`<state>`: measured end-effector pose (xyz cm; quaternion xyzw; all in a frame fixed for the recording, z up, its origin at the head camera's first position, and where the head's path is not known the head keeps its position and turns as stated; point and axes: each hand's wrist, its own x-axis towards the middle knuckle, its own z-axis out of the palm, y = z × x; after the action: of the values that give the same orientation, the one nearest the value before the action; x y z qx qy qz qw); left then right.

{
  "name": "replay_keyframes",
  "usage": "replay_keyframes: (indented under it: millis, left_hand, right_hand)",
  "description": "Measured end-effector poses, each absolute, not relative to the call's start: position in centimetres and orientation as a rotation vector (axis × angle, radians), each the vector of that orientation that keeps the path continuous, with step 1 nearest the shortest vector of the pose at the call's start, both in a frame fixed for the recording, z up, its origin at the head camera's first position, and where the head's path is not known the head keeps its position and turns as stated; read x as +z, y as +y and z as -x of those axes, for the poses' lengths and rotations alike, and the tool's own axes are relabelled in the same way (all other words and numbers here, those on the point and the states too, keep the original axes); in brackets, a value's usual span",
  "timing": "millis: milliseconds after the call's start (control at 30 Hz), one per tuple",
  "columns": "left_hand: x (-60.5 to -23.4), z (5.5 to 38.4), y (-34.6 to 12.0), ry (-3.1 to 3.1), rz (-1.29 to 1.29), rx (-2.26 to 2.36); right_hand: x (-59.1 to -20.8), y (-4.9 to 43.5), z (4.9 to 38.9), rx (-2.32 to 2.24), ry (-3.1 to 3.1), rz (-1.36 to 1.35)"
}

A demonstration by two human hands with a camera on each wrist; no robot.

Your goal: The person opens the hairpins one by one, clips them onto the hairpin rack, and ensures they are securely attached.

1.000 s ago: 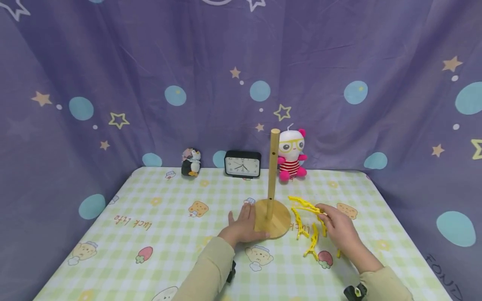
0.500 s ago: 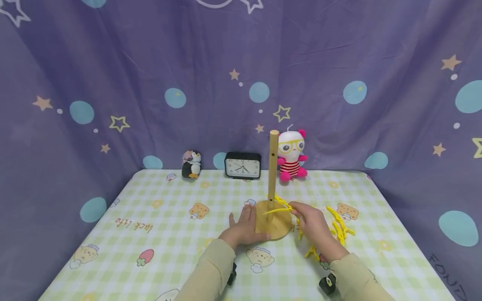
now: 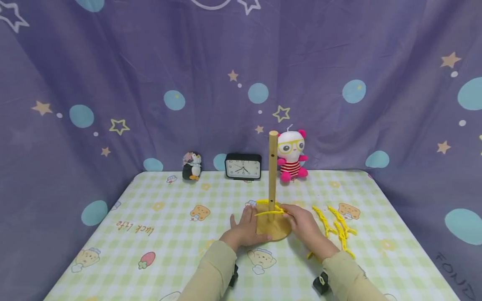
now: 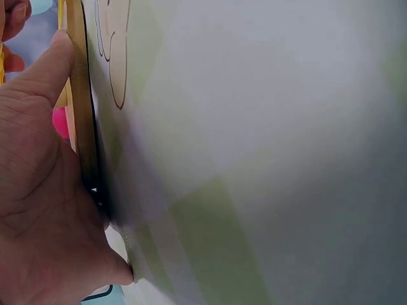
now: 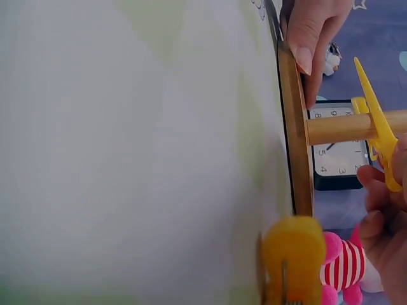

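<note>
In the head view my left hand (image 3: 244, 232) rests on the left edge of a round wooden base (image 3: 278, 230), its thumb along the front. An upright wooden post (image 3: 272, 175) with small dark holes rises from the base. My right hand (image 3: 306, 228) pinches the handle end of a long yellow spring clip (image 3: 263, 213). The clip's jaws are spread, one in front of the post and one behind it, low near the bottom hole. The right wrist view shows the tapered front prong of the yellow clip (image 5: 375, 114) crossing the post (image 5: 340, 129).
Several more yellow clips (image 3: 340, 232) lie right of the base, partly behind my right forearm. Along the back stand a penguin figure (image 3: 192, 166), a black clock (image 3: 243, 166) and a pink-and-white plush toy (image 3: 290, 154). A checked cloth (image 3: 180, 259) covers the table.
My right hand has lifted a yellow clip from the group on the right and carried it left to the post, its spread jaws now either side of it. My left hand has stayed on the base.
</note>
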<state>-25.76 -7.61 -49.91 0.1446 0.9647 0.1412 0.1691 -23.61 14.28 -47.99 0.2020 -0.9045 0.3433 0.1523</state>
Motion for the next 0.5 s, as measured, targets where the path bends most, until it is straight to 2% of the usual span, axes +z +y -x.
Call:
replay_keyframes:
  millis: [500]
  left_hand:
    - [-47.4, 24.5, -7.4, 2.734, -0.396, 0.415]
  right_hand:
    - [-46.9, 16.4, 22.2, 1.028, -2.740, -0.553]
